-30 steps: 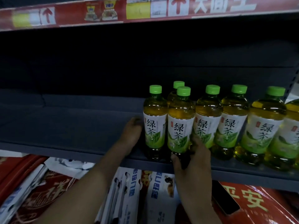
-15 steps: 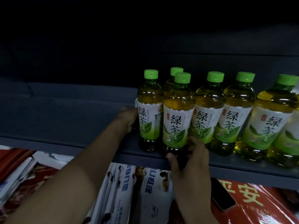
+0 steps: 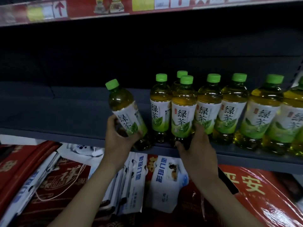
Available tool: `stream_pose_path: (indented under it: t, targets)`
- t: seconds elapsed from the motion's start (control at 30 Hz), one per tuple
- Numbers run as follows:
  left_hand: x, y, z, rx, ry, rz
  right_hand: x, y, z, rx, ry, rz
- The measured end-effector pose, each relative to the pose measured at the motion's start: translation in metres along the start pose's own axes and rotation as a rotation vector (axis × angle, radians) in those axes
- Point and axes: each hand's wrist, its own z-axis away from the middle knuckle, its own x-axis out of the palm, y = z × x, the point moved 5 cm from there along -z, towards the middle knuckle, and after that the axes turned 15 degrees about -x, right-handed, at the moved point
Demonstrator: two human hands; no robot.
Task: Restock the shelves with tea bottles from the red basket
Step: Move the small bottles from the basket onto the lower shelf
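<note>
Beside tilted bottle [image 3: 127,115], bottles [image 3: 208,110]; below, bags [image 3: 165,179].

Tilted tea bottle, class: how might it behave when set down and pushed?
The tilted tea bottle looks nearly full, so probably heavy for its size. Tall, narrow: may tip if pushed high. Round body: likely rolls lying down.

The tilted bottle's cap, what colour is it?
Bright green cap, clearest in the head view.

left forearm [image 3: 91,190] and right forearm [image 3: 219,194] are bare, like the left grip [image 3: 118,138] and right grip [image 3: 196,149].
</note>
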Motion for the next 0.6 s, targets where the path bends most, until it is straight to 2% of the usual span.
stream_pose_path:
  t: [0.2, 0.33, 0.47, 0.6]
  targets:
    - [0.020, 0.005, 0.019, 0.074, 0.004, -0.117, -0.009, -0.001, -0.008, -0.033, -0.081, 0.016]
    - [0.028, 0.003, 0.018, 0.041, -0.070, -0.078, -0.008, 0.000, -0.006, -0.054, -0.056, 0.011]
    - [0.036, -0.007, 0.020, -0.001, -0.177, -0.155, -0.003, 0.003, -0.009, -0.066, -0.036, 0.007]
    - [0.043, -0.008, 0.025, 0.017, -0.251, -0.140, 0.001, -0.001, -0.011, -0.093, -0.022, 0.068]
